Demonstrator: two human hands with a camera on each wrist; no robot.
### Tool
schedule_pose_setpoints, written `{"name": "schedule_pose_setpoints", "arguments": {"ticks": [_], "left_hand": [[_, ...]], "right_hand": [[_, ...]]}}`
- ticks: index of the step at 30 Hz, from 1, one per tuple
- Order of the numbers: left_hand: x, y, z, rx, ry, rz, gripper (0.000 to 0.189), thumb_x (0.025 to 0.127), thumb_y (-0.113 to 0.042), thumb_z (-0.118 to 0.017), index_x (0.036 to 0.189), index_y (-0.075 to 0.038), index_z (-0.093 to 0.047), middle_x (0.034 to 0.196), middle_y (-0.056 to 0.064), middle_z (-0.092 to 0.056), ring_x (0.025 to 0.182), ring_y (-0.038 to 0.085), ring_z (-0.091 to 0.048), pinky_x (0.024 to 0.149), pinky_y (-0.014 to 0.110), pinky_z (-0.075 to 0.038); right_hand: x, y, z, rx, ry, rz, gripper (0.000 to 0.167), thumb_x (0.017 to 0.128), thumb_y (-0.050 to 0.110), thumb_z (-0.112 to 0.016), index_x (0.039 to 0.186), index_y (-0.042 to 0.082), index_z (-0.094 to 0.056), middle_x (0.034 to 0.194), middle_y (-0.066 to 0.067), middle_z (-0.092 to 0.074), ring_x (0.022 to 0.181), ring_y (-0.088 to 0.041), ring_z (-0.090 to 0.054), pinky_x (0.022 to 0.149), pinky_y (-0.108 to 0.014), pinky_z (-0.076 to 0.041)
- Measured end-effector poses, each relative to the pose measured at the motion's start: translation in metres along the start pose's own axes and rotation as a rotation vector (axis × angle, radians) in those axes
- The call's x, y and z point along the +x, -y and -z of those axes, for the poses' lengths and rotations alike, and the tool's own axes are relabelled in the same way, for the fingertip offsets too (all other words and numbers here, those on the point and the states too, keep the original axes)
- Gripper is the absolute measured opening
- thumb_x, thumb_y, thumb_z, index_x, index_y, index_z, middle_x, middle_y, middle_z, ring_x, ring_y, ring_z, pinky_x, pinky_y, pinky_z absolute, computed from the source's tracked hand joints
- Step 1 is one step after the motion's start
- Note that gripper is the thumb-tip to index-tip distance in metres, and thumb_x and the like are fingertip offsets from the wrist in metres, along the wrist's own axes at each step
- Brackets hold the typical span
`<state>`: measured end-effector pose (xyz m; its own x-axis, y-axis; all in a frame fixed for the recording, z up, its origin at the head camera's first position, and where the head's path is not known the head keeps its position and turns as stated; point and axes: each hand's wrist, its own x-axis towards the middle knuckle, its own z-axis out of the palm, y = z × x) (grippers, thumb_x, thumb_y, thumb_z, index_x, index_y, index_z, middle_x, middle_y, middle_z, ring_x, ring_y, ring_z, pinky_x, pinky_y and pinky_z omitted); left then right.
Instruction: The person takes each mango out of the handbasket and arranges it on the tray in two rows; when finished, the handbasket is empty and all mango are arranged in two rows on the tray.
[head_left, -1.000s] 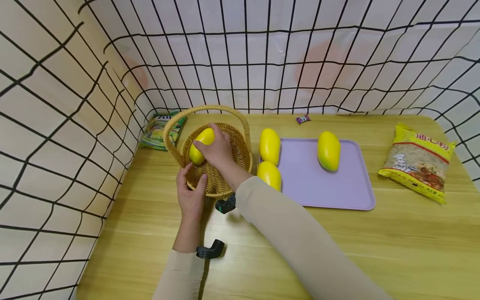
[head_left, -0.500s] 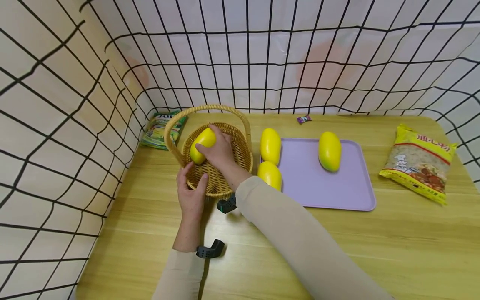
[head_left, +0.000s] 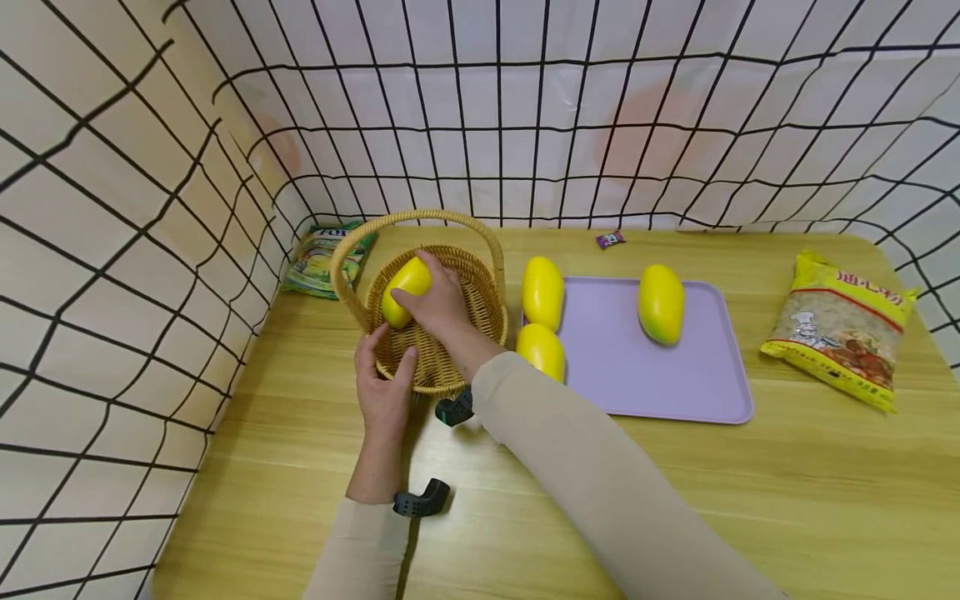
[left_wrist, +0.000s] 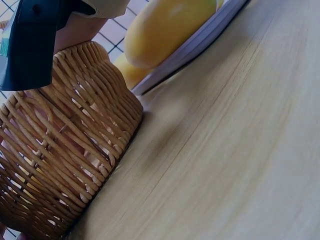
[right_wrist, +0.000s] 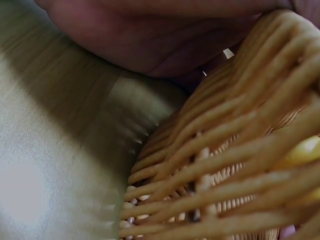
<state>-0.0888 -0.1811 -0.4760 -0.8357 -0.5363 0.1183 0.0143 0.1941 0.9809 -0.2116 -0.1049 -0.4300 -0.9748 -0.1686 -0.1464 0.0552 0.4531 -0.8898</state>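
Inside the round wicker basket (head_left: 423,362), my right hand (head_left: 441,307) grips a yellow mango (head_left: 408,277) near the left inner wall, thumb on the near side. My left hand (head_left: 384,398) holds the basket's near left rim, thumb over the edge and fingers along the outside. The right wrist view shows this left hand (right_wrist: 150,40) against the woven wall (right_wrist: 225,150), with yellow showing past the weave. Seen from the left wrist, the basket side (left_wrist: 65,135) stands on the table, a mango (left_wrist: 165,30) beyond it. The arched handle (head_left: 420,215) stands upright.
Right of the basket lies a lilac tray (head_left: 622,375) with one mango (head_left: 661,304) on it. Two more mangoes (head_left: 542,292) sit at its left edge. A green packet (head_left: 318,258), a small purple sweet (head_left: 611,240) and a yellow food bag (head_left: 840,329) lie around. Grid-patterned walls enclose the table.
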Motion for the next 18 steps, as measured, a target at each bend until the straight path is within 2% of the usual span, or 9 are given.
{"name": "schedule_pose_setpoints", "arguments": {"ticks": [18], "left_hand": [[-0.0017, -0.0037, -0.0003, 0.001, 0.008, 0.012, 0.051, 0.09, -0.016, -0.075, 0.138, -0.011, -0.059, 0.161, 0.012, -0.037, 0.155, 0.031, -0.025, 0.127, 0.054, -0.02]], "right_hand": [[0.0012, -0.0005, -0.0017, -0.061, -0.015, 0.004, 0.071, 0.094, 0.042, -0.072, 0.156, 0.036, -0.037, 0.151, -0.009, -0.047, 0.129, -0.029, -0.056, 0.105, -0.047, -0.05]]}}
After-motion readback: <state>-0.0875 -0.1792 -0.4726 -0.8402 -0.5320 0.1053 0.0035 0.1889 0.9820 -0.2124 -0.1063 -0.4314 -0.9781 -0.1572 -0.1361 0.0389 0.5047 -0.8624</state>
